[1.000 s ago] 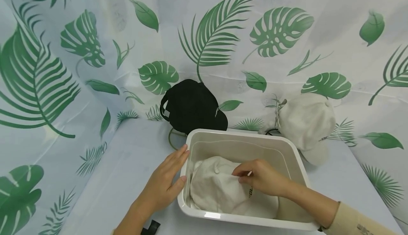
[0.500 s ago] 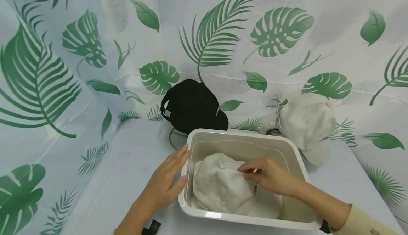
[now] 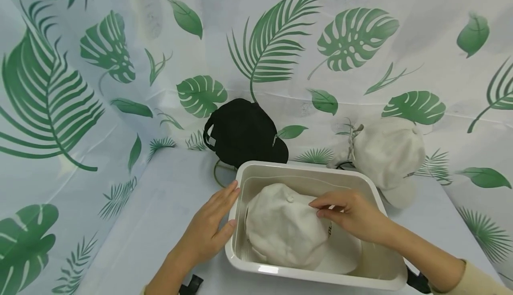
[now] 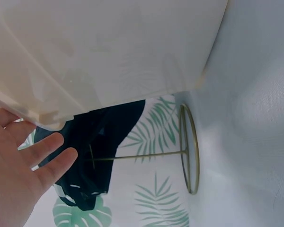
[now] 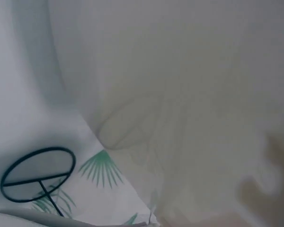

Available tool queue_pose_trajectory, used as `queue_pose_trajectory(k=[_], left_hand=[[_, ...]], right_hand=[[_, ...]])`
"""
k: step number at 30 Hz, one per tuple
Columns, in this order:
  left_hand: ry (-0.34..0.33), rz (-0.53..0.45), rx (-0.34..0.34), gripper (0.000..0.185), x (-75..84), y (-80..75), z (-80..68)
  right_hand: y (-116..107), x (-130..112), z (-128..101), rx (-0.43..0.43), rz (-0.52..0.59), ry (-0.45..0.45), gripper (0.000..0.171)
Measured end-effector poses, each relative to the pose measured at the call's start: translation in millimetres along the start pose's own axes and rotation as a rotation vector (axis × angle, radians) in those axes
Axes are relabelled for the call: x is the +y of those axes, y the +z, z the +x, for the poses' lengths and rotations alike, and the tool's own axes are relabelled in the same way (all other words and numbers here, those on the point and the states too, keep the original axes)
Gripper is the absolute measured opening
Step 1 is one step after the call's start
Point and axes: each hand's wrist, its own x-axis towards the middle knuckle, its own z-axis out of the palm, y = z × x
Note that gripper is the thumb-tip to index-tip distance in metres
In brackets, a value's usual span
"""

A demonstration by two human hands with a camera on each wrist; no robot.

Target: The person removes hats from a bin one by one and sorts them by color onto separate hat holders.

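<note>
My left hand sits at lower centre-left of the head view, fingers straight and lying close together, palm flat against the outer left wall of the white tub — the thumb rests low on that wall and the fingertips reach up to the rim's corner. The left wrist view shows the same hand in its lower left with fingers extended beside the tub's pale wall.

Just above, at centre, a black cap hangs on a thin gold wire stand whose ring base rests on the table.

Inside the tub, at lower centre, lies the white cap, crown up, its top button showing; it fills the left and middle of the tub, with its brim toward the lower right.

My right hand comes in from the lower right and rests on the cap's right side — fingers bent, fingertips pinching the fabric near the printed lettering. The right wrist view is too blurred to add to that.

At right of centre, behind the tub's far right corner, a second white cap sits on another stand, against the leaf-print cloth covering table and backdrop.
</note>
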Motion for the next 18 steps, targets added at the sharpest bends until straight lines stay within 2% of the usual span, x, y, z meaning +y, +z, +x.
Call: queue_pose_trajectory(k=[18], left_hand=[[-0.013, -0.011, -0.008, 0.064, -0.4, -0.5, 0.7]], right_hand=[[-27.1, -12.2, -1.4, 0.063, -0.070, -0.116, 0.054]])
